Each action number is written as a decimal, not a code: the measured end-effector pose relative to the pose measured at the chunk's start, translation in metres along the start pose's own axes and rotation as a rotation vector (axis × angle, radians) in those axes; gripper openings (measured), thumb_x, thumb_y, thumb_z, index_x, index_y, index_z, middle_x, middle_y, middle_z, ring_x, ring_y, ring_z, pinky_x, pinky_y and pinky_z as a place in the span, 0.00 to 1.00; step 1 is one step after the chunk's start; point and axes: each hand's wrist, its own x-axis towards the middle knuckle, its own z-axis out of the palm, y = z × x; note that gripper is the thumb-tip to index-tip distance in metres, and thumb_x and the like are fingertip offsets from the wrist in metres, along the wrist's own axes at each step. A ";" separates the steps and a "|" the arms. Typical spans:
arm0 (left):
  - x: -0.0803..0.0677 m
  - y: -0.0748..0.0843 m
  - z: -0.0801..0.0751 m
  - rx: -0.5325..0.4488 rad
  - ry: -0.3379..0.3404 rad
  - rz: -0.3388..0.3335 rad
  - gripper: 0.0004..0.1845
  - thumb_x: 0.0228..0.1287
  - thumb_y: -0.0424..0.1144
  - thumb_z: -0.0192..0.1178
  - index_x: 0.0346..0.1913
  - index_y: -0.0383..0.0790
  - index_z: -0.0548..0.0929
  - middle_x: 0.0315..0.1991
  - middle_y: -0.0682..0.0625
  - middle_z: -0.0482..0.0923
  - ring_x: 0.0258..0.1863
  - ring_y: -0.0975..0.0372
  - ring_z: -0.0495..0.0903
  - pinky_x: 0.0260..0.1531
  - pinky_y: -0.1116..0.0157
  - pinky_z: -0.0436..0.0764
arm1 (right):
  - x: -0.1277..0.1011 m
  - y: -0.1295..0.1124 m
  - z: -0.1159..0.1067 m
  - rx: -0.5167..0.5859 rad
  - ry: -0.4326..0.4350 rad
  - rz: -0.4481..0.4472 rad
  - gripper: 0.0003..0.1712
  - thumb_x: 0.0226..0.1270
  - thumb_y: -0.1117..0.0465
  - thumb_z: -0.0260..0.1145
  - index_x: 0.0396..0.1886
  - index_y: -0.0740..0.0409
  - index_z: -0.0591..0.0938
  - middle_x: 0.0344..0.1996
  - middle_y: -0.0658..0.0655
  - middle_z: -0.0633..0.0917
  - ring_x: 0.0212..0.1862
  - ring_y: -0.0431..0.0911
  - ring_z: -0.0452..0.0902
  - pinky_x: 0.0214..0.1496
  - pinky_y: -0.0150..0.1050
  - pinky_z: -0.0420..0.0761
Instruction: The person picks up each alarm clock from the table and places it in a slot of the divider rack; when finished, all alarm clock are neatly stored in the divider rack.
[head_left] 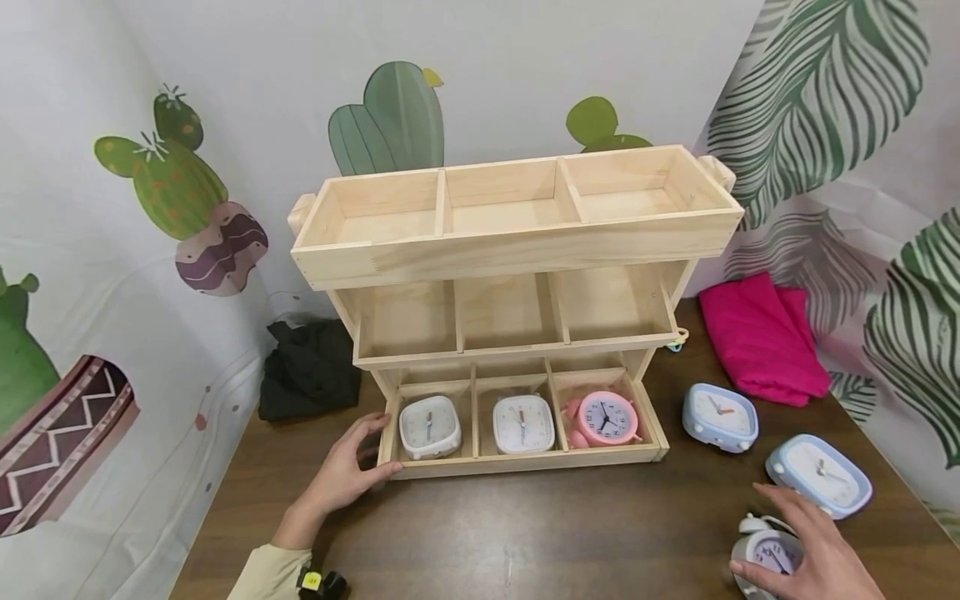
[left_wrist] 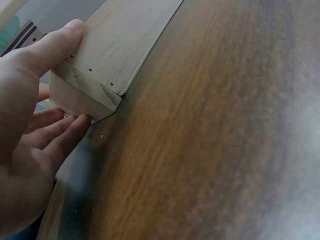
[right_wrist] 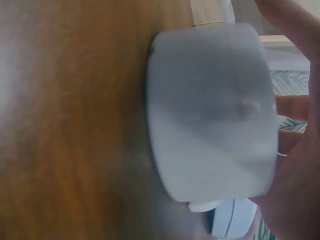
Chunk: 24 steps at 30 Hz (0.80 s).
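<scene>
A three-tier wooden rack [head_left: 517, 250] stands on the brown table [head_left: 525, 533]. Its bottom tier holds two white square clocks [head_left: 429, 427] [head_left: 522, 423] and a pink twin-bell clock [head_left: 606, 418]; the upper tiers are bare. My left hand [head_left: 348, 471] grips the rack's front-left bottom corner [left_wrist: 85, 95], with the thumb [left_wrist: 45, 50] on top and the fingers round the side. At the front right, my right hand [head_left: 813, 550] curls over a white twin-bell alarm clock [head_left: 765, 552]. The right wrist view shows that clock [right_wrist: 210, 110] blurred, with my fingers [right_wrist: 295, 175] along its far side.
Two pale blue clocks [head_left: 720, 417] [head_left: 819, 473] lie on the table right of the rack. A folded pink cloth [head_left: 757, 337] is behind them and a black cloth [head_left: 309, 371] sits left of the rack. Printed backdrops close in the back and sides.
</scene>
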 end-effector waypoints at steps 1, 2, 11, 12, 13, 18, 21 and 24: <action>0.000 0.000 0.000 0.001 0.001 -0.002 0.36 0.51 0.35 0.75 0.62 0.27 0.71 0.63 0.31 0.67 0.60 0.41 0.72 0.47 0.48 0.83 | -0.001 0.001 0.001 -0.001 0.002 -0.005 0.58 0.34 0.44 0.84 0.66 0.61 0.68 0.58 0.70 0.70 0.57 0.65 0.63 0.48 0.64 0.71; 0.000 0.000 0.000 0.000 0.001 -0.004 0.36 0.51 0.35 0.75 0.62 0.27 0.71 0.63 0.31 0.67 0.60 0.41 0.72 0.47 0.48 0.83 | -0.001 0.002 0.002 -0.002 0.008 -0.010 0.58 0.34 0.44 0.84 0.65 0.60 0.68 0.58 0.69 0.70 0.57 0.64 0.63 0.49 0.59 0.72; 0.002 -0.001 0.003 -0.001 -0.008 -0.009 0.37 0.51 0.36 0.75 0.63 0.27 0.71 0.64 0.31 0.67 0.61 0.42 0.71 0.48 0.48 0.83 | -0.007 0.010 0.007 -0.020 -0.012 0.002 0.57 0.33 0.43 0.84 0.63 0.62 0.70 0.56 0.69 0.72 0.55 0.65 0.65 0.42 0.66 0.73; 0.002 -0.001 0.003 0.001 -0.006 -0.009 0.37 0.51 0.36 0.75 0.62 0.27 0.71 0.64 0.31 0.67 0.61 0.42 0.71 0.48 0.48 0.83 | -0.008 0.011 0.007 -0.024 -0.019 0.005 0.56 0.32 0.43 0.84 0.62 0.62 0.70 0.55 0.69 0.73 0.54 0.65 0.65 0.42 0.66 0.73; 0.002 -0.001 0.003 0.002 -0.003 -0.009 0.37 0.51 0.36 0.75 0.62 0.27 0.71 0.64 0.31 0.67 0.61 0.42 0.71 0.48 0.48 0.83 | -0.008 0.012 0.007 -0.022 -0.024 0.004 0.55 0.32 0.44 0.84 0.61 0.62 0.71 0.55 0.69 0.73 0.54 0.66 0.66 0.42 0.67 0.74; 0.001 -0.001 0.002 -0.004 0.004 -0.009 0.36 0.51 0.35 0.75 0.62 0.28 0.71 0.64 0.31 0.67 0.61 0.42 0.71 0.48 0.47 0.83 | -0.009 0.011 0.005 -0.034 0.007 -0.008 0.51 0.30 0.43 0.85 0.56 0.57 0.75 0.51 0.63 0.76 0.52 0.55 0.68 0.37 0.46 0.76; 0.001 -0.002 0.002 -0.006 0.006 -0.008 0.37 0.51 0.36 0.75 0.62 0.28 0.71 0.64 0.32 0.67 0.61 0.42 0.71 0.48 0.47 0.83 | -0.010 0.009 0.004 -0.045 0.048 -0.006 0.47 0.27 0.42 0.85 0.52 0.53 0.77 0.47 0.59 0.78 0.48 0.34 0.67 0.31 0.34 0.72; 0.000 -0.002 0.002 -0.002 0.006 -0.008 0.37 0.51 0.36 0.75 0.62 0.28 0.71 0.64 0.33 0.67 0.61 0.43 0.71 0.48 0.48 0.83 | -0.011 0.007 0.003 -0.068 0.050 0.019 0.45 0.27 0.40 0.84 0.48 0.52 0.79 0.44 0.56 0.80 0.41 0.21 0.62 0.28 0.32 0.72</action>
